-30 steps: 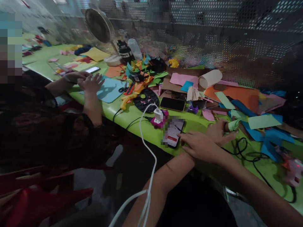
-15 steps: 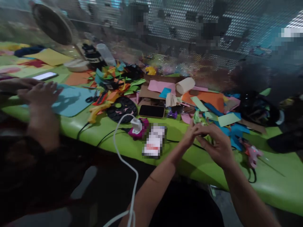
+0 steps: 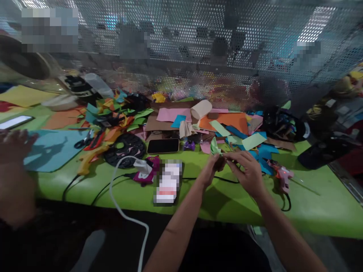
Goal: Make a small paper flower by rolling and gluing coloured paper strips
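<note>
Above the green table, a folded piece of light green paper (image 3: 214, 146) sticks up from my left hand (image 3: 213, 164), whose fingers are closed around its lower end. Close beside it, my right hand (image 3: 246, 170) pinches at the base of the same paper, thumb and fingertips together. Both hands nearly meet there. Loose strips of pale green paper (image 3: 254, 141) and blue paper (image 3: 265, 158) lie just beyond my right hand. A pink glue gun (image 3: 283, 177) with a clear stick rests to the right.
A phone with a lit screen (image 3: 168, 183) and a purple power socket (image 3: 147, 170) with a white cable lie left of my hands. Behind are a dark phone (image 3: 163, 146) and paper scraps. At far left, another person's hand (image 3: 14, 147) is over blue paper (image 3: 53, 149).
My view has swung left and steadied, so the table items sit differently in frame. My hands have shifted around the green paper, which now shows more clearly above my left fingers.
</note>
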A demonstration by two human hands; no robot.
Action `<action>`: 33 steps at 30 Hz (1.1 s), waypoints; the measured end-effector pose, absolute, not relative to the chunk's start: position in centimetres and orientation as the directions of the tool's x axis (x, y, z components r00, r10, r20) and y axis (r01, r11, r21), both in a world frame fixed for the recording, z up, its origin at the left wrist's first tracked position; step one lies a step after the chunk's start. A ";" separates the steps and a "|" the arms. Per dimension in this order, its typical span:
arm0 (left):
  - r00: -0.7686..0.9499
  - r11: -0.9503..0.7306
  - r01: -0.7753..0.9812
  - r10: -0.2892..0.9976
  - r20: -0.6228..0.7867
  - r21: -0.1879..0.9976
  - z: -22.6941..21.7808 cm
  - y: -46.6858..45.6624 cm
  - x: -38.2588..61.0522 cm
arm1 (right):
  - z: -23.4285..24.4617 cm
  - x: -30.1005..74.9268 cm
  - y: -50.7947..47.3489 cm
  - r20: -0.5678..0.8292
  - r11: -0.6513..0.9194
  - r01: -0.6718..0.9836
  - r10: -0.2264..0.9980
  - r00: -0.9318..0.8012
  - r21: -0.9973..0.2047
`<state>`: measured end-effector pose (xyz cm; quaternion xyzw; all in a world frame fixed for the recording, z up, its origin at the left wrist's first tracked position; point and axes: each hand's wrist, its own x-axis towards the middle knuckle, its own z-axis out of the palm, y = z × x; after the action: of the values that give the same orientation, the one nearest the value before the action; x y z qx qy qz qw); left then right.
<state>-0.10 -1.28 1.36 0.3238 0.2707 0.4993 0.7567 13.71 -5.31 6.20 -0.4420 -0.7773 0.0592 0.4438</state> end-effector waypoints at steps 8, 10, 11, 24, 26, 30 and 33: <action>0.348 0.286 -0.559 0.933 -0.093 0.778 1.2 -1.4 -0.1 | 5.9 13.8 -5.1 0.624 0.609 0.631 0.743 -0.241 -0.481; 0.345 0.287 -0.560 0.934 -0.097 0.777 1.1 -1.4 -0.1 | 5.9 13.8 -5.1 0.634 0.615 0.625 0.736 -0.238 -0.480; 0.342 0.287 -0.560 0.934 -0.099 0.777 1.0 -1.4 -0.1 | 5.9 13.8 -5.1 0.637 0.618 0.625 0.733 -0.239 -0.477; 0.326 0.266 -0.551 0.941 -0.089 0.791 0.5 -1.2 -0.1 | 5.8 13.8 -4.9 0.665 0.640 0.621 0.706 -0.243 -0.453; 0.322 0.266 -0.567 0.943 -0.088 0.779 0.7 -1.2 -0.1 | 5.9 14.1 -4.9 0.670 0.618 0.612 0.718 -0.186 -0.493; 0.330 0.291 -0.571 0.937 -0.110 0.767 1.0 -1.1 0.0 | 6.1 14.4 -4.8 0.678 0.605 0.601 0.722 -0.136 -0.523; 0.332 0.288 -0.577 0.938 -0.103 0.764 1.0 -1.2 -0.1 | 5.9 14.3 -4.6 0.678 0.612 0.599 0.719 -0.151 -0.515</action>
<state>-0.09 -1.22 1.03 0.3190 0.2828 0.5041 0.7511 14.29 -4.64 5.94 -0.4359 -0.7561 0.0617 0.4842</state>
